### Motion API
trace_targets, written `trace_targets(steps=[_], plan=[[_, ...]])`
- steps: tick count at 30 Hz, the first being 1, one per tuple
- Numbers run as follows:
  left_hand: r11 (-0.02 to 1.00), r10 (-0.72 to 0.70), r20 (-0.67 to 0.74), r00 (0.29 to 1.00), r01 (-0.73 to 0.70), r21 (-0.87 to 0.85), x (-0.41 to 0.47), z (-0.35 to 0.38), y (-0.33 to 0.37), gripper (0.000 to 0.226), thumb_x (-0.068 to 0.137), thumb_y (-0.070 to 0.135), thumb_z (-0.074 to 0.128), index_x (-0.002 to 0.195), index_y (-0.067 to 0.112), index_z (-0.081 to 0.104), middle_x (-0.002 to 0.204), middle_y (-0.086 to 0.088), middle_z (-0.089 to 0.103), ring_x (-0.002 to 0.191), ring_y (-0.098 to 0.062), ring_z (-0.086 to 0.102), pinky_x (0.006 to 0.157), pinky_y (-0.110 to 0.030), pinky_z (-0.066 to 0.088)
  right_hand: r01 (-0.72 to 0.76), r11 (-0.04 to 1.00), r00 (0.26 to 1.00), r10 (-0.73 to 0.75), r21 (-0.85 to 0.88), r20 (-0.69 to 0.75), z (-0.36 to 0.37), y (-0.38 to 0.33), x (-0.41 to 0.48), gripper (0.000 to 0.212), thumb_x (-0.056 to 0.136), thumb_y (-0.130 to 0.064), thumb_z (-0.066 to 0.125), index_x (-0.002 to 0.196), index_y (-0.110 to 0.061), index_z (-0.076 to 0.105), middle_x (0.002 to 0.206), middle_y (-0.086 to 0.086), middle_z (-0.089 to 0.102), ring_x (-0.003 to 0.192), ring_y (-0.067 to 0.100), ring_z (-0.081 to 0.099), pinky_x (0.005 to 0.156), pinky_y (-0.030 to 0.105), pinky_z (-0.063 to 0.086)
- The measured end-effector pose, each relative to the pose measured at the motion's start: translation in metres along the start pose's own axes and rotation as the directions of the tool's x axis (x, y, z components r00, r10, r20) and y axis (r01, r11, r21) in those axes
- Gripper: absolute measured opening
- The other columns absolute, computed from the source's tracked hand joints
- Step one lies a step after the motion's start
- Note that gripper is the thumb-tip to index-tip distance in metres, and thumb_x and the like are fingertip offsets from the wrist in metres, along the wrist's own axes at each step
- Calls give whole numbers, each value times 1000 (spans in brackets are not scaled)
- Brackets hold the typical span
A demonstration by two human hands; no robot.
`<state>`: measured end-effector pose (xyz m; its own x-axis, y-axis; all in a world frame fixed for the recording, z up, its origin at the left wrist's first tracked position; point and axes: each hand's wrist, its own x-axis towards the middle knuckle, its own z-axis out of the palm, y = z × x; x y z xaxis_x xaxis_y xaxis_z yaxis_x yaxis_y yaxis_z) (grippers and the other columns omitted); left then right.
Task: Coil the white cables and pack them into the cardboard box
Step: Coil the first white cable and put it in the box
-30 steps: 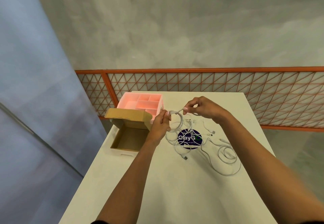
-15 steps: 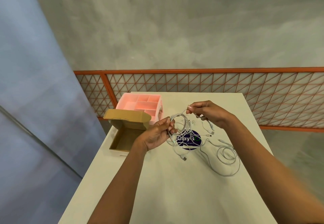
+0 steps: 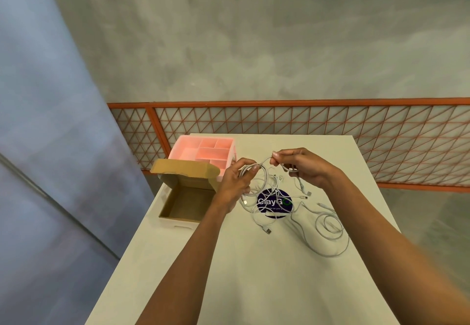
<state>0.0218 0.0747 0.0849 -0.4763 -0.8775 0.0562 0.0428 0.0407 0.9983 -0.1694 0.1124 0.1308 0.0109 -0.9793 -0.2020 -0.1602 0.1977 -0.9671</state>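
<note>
Head view was filled across its lower half by a white table (image 3: pixel 254 286), and the coiling step was judged to be in hand, with nothing yet packed. The cardboard box (image 3: pixel 187 206) was seen open at centre left, its lid raised at the back and no cable visible inside; it lay just left of the left wrist. A pink divided tray (image 3: pixel 203 150) was set behind it. A loose tangle of white cables (image 3: pixel 328 225) was spread right of centre, below and to the right of both hands, partly over a round dark blue sticker (image 3: pixel 274 201). The left hand (image 3: pixel 232 186) was clenched round a small coil (image 3: pixel 258 181) of white cable, raised above the table at frame centre. The right hand (image 3: pixel 304 168), just right of it, was pinching a strand of the same cable between thumb and fingertips, the strand being stretched between the two hands; a tail with a connector was hung below that hand. The next move was judged to call for the free strand to be laid round the coil as another loop, under a firm left grip so the loops are not sprung apart, before the bundle is carried left to the box.
</note>
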Motion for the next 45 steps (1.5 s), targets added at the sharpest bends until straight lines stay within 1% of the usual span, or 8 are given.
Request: trace_targets(steps=[6,9,13,17,20,23,31,45], plan=[[999,28,-57,998,-29,-22,1,3,-5,12,96,23,53,99,13,60,76,9,49,47,0,37,46,-16,31,-38,996,999,38,82,-1,3,13,-3,33,85,-47,61,77,-16,67,60,-8,46,55,7,34,53,20,29],[998,27,-107,994,-33,-59,3,2,-6,10,97,22,52,96,16,60,75,9,48,46,0,34,43,-14,33,-63,950,998,68,305,-7,3,26,0,49,80,-60,51,77,-12,61,55,-4,34,51,9,29,51,21,26],[1000,28,-209,977,-28,3,7,-7,-7,13,96,25,53,93,16,61,76,-1,45,52,-4,33,43,-15,34,-3,802,1000,15,597,-14,-3,52,1,35,95,-40,43,88,-11,61,68,-1,43,62,10,40,64,23,39],[996,39,-261,965,-17,85,9,-10,-12,16,96,27,54,99,14,63,82,-3,52,61,-8,40,45,-15,39,77,978,995,-62,195,-83,0,70,0,26,100,-20,44,105,-8,67,95,3,66,89,10,59,84,22,48],[998,33,-276,960,-17,59,8,-8,-12,17,96,26,53,102,13,62,82,-2,52,61,-7,39,46,-15,39,140,985,978,-153,-103,-138,8,71,2,24,97,-21,52,91,-5,69,91,1,69,81,1,59,76,11,44],[998,31,-264,964,-18,53,9,-8,-11,16,96,26,54,100,13,63,79,-2,50,57,-5,36,44,-15,37,142,969,973,-174,-201,-153,8,74,9,20,93,-22,58,81,-10,69,86,1,71,78,3,61,81,18,46],[997,-53,-158,986,44,-63,0,-9,-13,10,96,24,52,96,21,62,76,3,45,53,-6,27,43,-14,30,258,897,909,-100,359,-404,12,47,20,20,95,-9,53,80,-2,64,83,11,62,77,19,61,74,19,57],[998,-61,-69,996,60,-25,1,2,-12,13,97,27,52,89,22,61,71,-1,38,50,-3,32,44,-13,32,63,794,957,124,605,-263,32,36,15,26,98,-12,48,79,2,59,79,15,59,65,18,69,62,17,58]])
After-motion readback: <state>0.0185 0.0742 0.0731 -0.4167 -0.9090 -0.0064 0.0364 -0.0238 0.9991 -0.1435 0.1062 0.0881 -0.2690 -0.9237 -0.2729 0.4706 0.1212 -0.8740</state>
